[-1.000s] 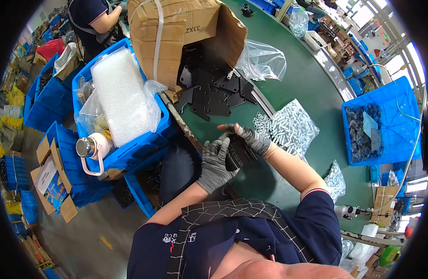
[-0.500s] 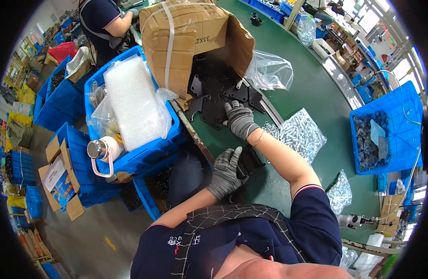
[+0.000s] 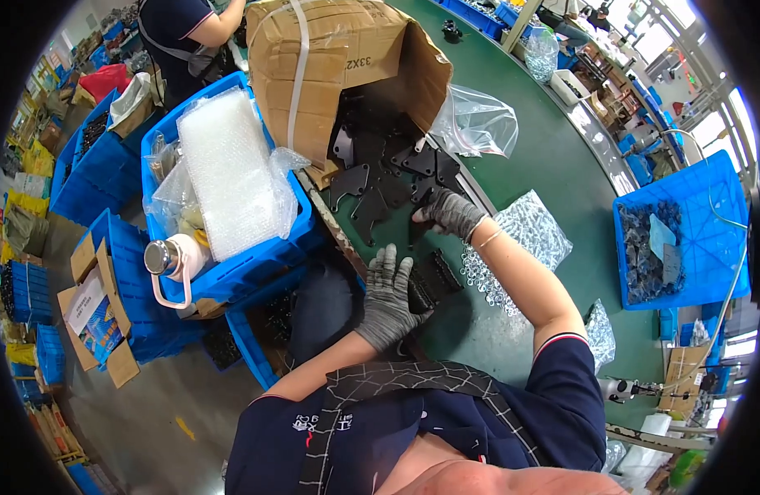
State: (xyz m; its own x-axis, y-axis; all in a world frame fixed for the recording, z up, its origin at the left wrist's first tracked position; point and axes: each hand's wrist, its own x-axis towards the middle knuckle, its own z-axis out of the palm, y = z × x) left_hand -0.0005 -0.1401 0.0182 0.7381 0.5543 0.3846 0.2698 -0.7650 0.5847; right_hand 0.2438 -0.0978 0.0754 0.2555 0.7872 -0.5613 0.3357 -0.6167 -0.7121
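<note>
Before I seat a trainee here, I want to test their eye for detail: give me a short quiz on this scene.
1. Which hand is nearer to the stack of black parts?
2. True or false: the clear bag of metal pieces nearest the right hand lies to the right of the cardboard box.
3. Fill in: the whitish sheet lying in the blue crate beside that box is ____ wrap.

Key: 1. the left hand; 2. true; 3. bubble.
</note>
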